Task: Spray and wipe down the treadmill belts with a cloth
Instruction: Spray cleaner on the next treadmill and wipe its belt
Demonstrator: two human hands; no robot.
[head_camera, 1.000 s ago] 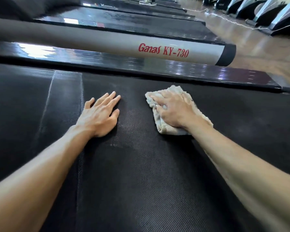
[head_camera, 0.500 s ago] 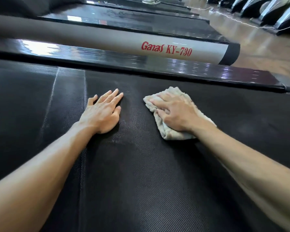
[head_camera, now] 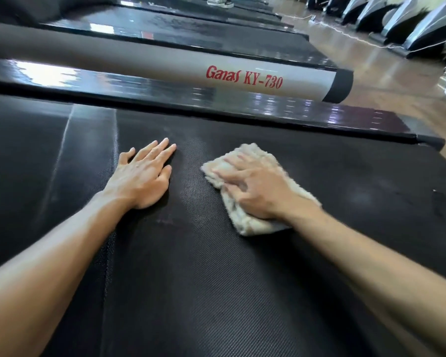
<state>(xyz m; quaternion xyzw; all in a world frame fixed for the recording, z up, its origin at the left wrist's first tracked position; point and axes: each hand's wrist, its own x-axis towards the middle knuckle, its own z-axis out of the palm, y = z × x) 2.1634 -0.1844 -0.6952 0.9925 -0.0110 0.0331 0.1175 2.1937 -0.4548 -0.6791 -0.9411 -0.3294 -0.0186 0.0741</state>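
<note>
The black textured treadmill belt [head_camera: 191, 279] fills most of the head view. A beige, fluffy folded cloth [head_camera: 247, 224] lies on the belt right of centre. My right hand [head_camera: 258, 191] lies on top of the cloth, fingers spread and pressing it down onto the belt. My left hand [head_camera: 142, 176] rests flat on the bare belt to the left of the cloth, palm down and fingers straight, a hand's width away from it. No spray bottle is in view.
A glossy black side rail [head_camera: 268, 106] borders the belt's far edge. Behind it runs a grey frame tube [head_camera: 165, 63] with red lettering, then more treadmill decks. Wooden floor [head_camera: 397, 81] and other machines [head_camera: 410, 27] lie at the right. Someone's shoes [head_camera: 219, 1] stand far back.
My right hand has slid the cloth a little toward me along the belt. My left hand has stayed flat in the same spot.
</note>
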